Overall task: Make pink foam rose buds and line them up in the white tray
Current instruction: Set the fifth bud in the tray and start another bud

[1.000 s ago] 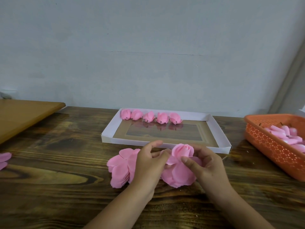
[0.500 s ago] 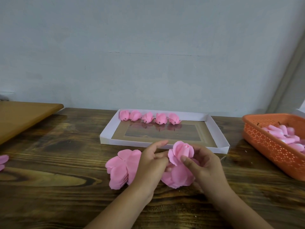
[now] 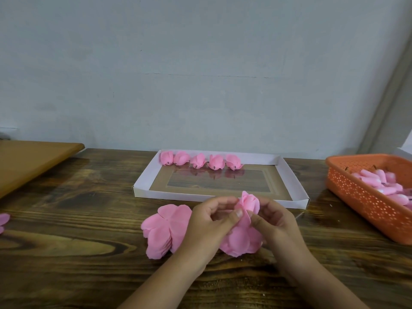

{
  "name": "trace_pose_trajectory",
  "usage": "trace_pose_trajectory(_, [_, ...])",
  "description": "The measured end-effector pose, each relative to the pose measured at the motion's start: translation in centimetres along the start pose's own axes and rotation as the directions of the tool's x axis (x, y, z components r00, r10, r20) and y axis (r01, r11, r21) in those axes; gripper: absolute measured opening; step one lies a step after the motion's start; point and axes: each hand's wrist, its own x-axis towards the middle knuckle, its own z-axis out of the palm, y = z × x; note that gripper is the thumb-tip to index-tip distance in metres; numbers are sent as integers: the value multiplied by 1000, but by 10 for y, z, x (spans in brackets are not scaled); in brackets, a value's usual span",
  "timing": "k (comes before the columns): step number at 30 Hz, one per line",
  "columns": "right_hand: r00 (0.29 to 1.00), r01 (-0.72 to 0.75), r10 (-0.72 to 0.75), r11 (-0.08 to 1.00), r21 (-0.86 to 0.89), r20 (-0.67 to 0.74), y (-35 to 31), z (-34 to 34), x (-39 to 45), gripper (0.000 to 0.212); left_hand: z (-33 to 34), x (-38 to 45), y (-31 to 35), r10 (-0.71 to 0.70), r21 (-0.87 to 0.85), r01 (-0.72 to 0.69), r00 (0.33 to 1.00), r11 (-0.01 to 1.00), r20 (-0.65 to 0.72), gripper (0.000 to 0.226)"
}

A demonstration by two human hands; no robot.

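While both hands, left hand (image 3: 207, 221) and right hand (image 3: 273, 219), pinched the half-wrapped bud (image 3: 248, 202), petals needed snug, even overlap; loose wrapping risked unfurling.

Pink buds (image 3: 201, 161) – white tray (image 3: 293, 184); orange perforated basket (image 3: 365, 197); dark wood-grain table (image 3: 66, 219).

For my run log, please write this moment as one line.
both hands: left hand and right hand pinch forming bud | white tray: five buds along far wall | next: add bud to row
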Motion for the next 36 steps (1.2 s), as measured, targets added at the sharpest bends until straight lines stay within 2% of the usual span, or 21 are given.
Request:
trace_pose_trajectory(5, [998, -57, 57, 998, -7, 9, -5, 1, -1, 20, -6, 4, -2, 54, 93, -56, 998, 994, 21, 5])
trace_pose_trajectory(14, [986, -84, 80, 996, 19, 145, -10, 2, -3, 28, -3, 4, -5, 84, 41, -81, 995, 996, -57, 5])
trace_pose_trajectory(18, [983, -82, 75, 996, 37, 165, -11, 4, -3, 30, 0, 4, -8, 102, 48, -97, 989, 994, -106, 13])
trace_pose_trajectory(23, [985, -75, 69, 996, 39, 155, -9, 4, -3, 29, 3, 4, -13, 137, 105, -121, 977, 987, -162, 4])
trace_pose_trajectory(26, [987, -62, 56, 997, 40, 154, -8, 5, -3, 27, 2, 5, -15, 160, 124, -136, 965, 983, -208, 14])
trace_pose_trajectory(30, [990, -26, 22, 999, 32, 142, -8, 5, -4, 24, 4, 2, -13, 170, 143, -148, 974, 979, -150, 13])
trace_pose_trajectory(34, [998, 40, -40, 999, 11, 50, -10, 5, -3, 24, 5, 0, -10, 124, 101, -117, 990, 988, -69, 12])
trace_pose_trajectory(36, [993, 121, -121, 990, -76, 5, -9, 4, -2, 25, 5, -2, -8, 135, 121, -130, 990, 984, -31, 26])
